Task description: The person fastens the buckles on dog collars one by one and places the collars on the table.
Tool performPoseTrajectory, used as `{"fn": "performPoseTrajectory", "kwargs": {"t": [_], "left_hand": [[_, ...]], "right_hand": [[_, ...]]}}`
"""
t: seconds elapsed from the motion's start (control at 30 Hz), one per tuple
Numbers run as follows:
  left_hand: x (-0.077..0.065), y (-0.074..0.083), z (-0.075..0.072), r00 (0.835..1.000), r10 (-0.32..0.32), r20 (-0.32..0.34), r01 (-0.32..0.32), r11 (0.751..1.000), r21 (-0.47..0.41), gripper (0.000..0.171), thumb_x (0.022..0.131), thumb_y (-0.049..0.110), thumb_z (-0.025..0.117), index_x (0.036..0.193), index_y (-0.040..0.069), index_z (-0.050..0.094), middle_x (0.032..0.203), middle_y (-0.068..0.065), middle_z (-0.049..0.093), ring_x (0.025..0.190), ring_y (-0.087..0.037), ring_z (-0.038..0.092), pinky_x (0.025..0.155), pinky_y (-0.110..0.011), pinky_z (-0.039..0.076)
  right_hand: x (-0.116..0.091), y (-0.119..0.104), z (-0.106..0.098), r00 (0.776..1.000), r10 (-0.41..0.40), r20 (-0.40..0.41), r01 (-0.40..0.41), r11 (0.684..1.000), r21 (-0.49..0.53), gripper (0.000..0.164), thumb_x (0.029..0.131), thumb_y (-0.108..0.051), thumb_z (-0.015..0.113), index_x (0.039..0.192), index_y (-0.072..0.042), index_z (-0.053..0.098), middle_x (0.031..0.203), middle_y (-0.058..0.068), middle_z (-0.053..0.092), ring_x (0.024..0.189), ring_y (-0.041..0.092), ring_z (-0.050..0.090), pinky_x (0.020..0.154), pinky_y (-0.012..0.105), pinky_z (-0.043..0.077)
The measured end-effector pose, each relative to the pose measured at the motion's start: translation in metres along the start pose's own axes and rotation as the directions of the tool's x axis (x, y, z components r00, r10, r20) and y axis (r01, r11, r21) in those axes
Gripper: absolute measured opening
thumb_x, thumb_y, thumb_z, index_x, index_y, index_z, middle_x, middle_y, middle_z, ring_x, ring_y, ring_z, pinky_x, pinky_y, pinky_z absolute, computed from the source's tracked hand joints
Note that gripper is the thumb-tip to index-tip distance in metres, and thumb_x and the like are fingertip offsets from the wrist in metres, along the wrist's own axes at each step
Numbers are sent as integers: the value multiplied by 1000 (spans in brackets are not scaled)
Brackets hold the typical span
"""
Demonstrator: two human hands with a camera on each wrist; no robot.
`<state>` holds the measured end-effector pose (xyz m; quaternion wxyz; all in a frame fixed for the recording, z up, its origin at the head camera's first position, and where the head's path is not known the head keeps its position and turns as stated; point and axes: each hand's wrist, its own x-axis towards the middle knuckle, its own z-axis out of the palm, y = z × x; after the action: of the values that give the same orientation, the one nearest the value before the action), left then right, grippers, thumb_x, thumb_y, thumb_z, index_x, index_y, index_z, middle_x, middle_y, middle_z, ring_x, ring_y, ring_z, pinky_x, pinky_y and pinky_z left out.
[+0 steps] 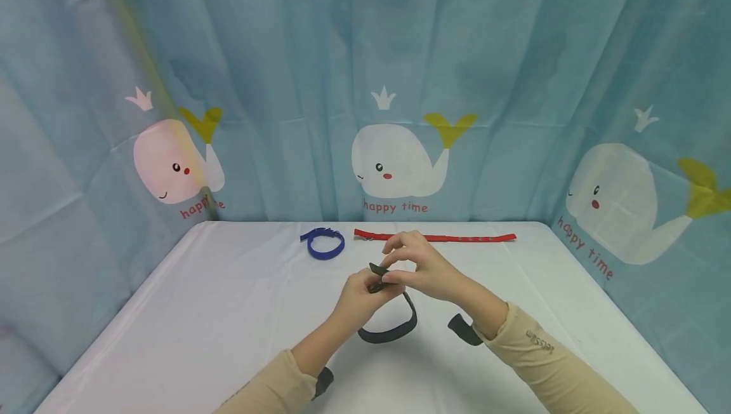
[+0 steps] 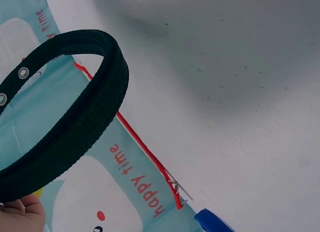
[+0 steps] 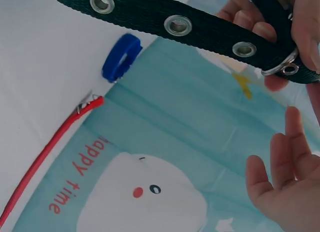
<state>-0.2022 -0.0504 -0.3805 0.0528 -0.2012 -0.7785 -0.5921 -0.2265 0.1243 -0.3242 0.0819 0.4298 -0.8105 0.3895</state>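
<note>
- Nearest are two beige sleeves (image 1: 554, 363), one per arm.
- One left hand (image 1: 358, 296) pinches the dark green strap (image 1: 388, 339) near its metal buckle (image 3: 278, 66); if that grip loosens, the loop could twist or drop onto the table (image 1: 228, 312).
- One right hand (image 1: 422, 266) has its thumb at the strap and three fingers spread clear of it; I cannot tell whether the forefinger completes a pinch. A weak hold there could let the end slip away, as the webbing looks springy.
- Just one green strap hangs looped above the table; four eyelets (image 3: 178, 25) show in the right wrist view. Fingers crowding the buckle could make the webbing bunch or jam.
- Farther off, one blue strap (image 1: 325, 256) lies curled beside one red strap (image 1: 457, 239) laid out lengthwise: three straps altogether.
- Farthest, three whales (image 1: 394, 160) show on the curtain (image 1: 320, 52).
</note>
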Motion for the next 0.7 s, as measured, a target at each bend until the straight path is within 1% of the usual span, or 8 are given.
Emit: {"fn": "performPoseTrajectory", "kwargs": {"t": [0.07,0.2,0.3,0.4,0.47,0.57,0.7], "left_hand": [[0,-1,0,1000,-20,10,20,1000,12,18,89,17,71,98,2,73,92,-7,69,87,-20,63,77,-34,53],[1,-3,1,999,-39,31,38,999,32,22,89,19,71,104,3,73,96,-6,69,92,-22,64,80,-35,54],[1,-3,2,998,-39,43,38,999,38,23,89,19,72,105,2,73,98,-6,68,94,-23,65,81,-34,54],[1,-3,3,999,-33,41,31,998,47,22,90,19,71,102,1,72,97,-6,67,93,-23,65,80,-34,54],[1,-3,4,999,-29,34,27,998,55,22,90,20,70,103,2,72,97,-6,67,93,-22,63,79,-33,54],[0,-3,4,1000,-19,22,17,997,70,23,90,20,70,104,3,73,95,-6,67,91,-21,61,76,-32,53],[-1,-2,4,1000,-4,2,4,997,75,22,89,19,72,103,2,74,93,-6,67,89,-21,60,74,-31,52]], "right_hand": [[0,2,0,1000,-6,3,6,1000,10,9,84,-4,73,93,-8,72,109,4,56,108,25,45,87,41,41],[-1,3,0,1000,4,-11,-3,999,51,11,88,-2,69,97,-8,68,107,3,59,102,21,47,82,38,42],[0,0,-1,999,32,-24,-30,996,87,11,90,-4,66,101,-7,65,103,3,61,95,19,50,79,36,44],[1,-2,0,997,65,-33,-60,992,114,11,93,-5,62,104,-4,63,98,2,63,87,16,52,75,32,44],[0,-2,0,996,79,-41,-74,990,122,14,93,-4,62,106,-2,62,96,2,64,84,15,54,73,30,45],[-3,0,2,997,59,-58,-52,992,117,19,91,0,63,110,0,63,98,5,67,86,15,56,76,30,47],[-7,4,5,997,10,-75,0,990,140,22,89,2,65,111,2,65,101,9,69,90,21,61,80,31,50]]}}
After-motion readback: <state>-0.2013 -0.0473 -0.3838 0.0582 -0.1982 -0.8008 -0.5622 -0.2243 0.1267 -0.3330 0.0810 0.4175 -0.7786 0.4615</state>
